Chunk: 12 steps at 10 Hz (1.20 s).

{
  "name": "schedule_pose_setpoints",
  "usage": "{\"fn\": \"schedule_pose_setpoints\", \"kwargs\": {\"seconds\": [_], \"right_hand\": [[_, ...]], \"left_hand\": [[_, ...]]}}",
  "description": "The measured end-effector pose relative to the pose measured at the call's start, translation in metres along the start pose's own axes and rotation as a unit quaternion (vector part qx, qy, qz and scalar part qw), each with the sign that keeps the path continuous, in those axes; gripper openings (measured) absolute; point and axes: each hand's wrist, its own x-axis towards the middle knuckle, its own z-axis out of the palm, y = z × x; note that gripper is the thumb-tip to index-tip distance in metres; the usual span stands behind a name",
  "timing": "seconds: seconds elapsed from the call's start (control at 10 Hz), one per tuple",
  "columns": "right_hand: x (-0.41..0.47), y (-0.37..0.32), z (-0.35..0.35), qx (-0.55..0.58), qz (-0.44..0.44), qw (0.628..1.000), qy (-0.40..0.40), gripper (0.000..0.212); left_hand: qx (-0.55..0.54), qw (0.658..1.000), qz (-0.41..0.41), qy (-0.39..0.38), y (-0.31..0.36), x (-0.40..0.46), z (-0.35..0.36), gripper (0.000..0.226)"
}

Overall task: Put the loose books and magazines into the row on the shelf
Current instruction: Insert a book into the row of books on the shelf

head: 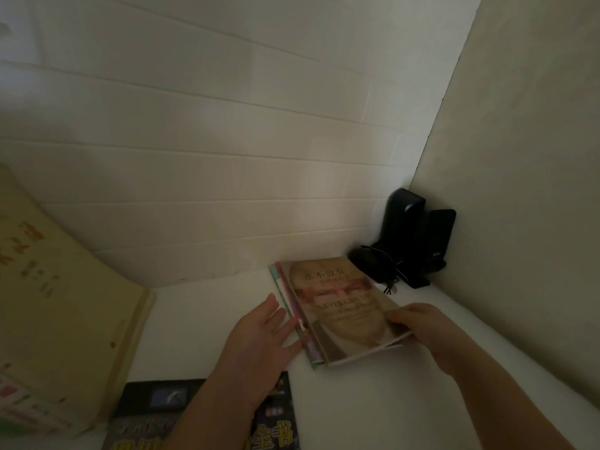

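A small stack of books lies flat on the white shelf (201,319). Its top book (337,306) has a face and Chinese title on the cover, and thinner pink and green books (293,313) show under its left side. My right hand (422,329) grips the top book's near right corner, which is lifted a little. My left hand (259,332) lies flat, fingers straight, against the stack's left edge. A dark magazine (276,414) with yellow characters lies at the front, partly under my left forearm. A row of yellowish books (61,306) leans at the left.
Two black speakers (418,235) with a dark rounded object and a tangle of cable (373,264) stand in the back right corner. White panelled wall runs behind the shelf, and a plain side wall (519,222) closes the right.
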Motion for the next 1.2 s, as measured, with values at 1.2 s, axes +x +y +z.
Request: {"fn": "schedule_pose_setpoints", "kwargs": {"seconds": [1.2], "right_hand": [[-0.158, 0.013, 0.02, 0.311, -0.055, 0.933, -0.172, 0.019]], "left_hand": [[0.375, 0.838, 0.262, -0.296, 0.036, -0.167, 0.031, 0.07]]}}
